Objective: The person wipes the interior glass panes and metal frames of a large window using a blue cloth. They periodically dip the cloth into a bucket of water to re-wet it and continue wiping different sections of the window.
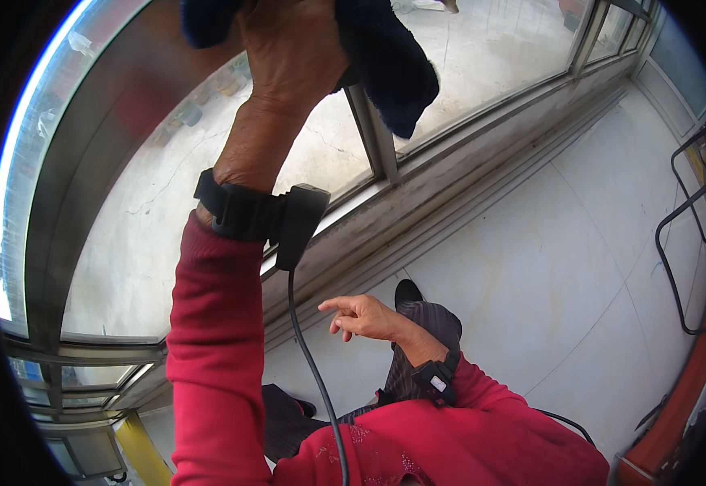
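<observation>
My left hand (295,54) is raised at the top of the view, against a metal-framed glass window (164,243). It holds a dark blue, fuzzy cloth (389,67), which hangs out on both sides of the hand. The fingertips are hidden or beyond the picture's upper edge. Lower down, my right hand (362,317) hovers in front of my body, over the floor. Nothing is in it; the index finger points out and the other fingers are loosely bent.
Below the panes runs a stained sill (450,164) with a floor track. Pale tiles (511,273) cover the floor. At right stand a bent black metal tube frame (663,243) and a red-edged object (687,395). A black cable (307,352) trails from my left wrist device (301,225).
</observation>
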A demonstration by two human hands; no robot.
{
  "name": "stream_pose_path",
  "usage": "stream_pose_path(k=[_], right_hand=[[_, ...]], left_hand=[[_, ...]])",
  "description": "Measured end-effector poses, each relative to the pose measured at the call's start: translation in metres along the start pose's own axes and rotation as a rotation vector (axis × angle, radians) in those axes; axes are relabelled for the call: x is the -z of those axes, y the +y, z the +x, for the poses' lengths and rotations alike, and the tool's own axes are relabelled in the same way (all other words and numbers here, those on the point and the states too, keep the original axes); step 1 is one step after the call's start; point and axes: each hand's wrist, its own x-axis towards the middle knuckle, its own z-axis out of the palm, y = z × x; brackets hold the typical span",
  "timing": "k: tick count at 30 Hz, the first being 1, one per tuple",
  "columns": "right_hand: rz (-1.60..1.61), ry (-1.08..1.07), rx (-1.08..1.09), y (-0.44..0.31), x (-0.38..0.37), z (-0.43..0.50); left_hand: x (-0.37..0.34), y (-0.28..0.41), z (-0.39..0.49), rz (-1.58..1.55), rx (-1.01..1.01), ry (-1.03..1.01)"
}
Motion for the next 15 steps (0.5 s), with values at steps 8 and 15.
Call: stream_pose_path(k=[8,15], right_hand=[[0.019,0.029,-0.01,-0.001,0.001,-0.003],[0.102,0.089,-0.066,0.0,0.004,-0.006]], left_hand=[[-0.043,0.023,-0.065,-0.267,0.153,-0.057],[-0.07,0.048,-0.152,-0.38,0.253,0.005]])
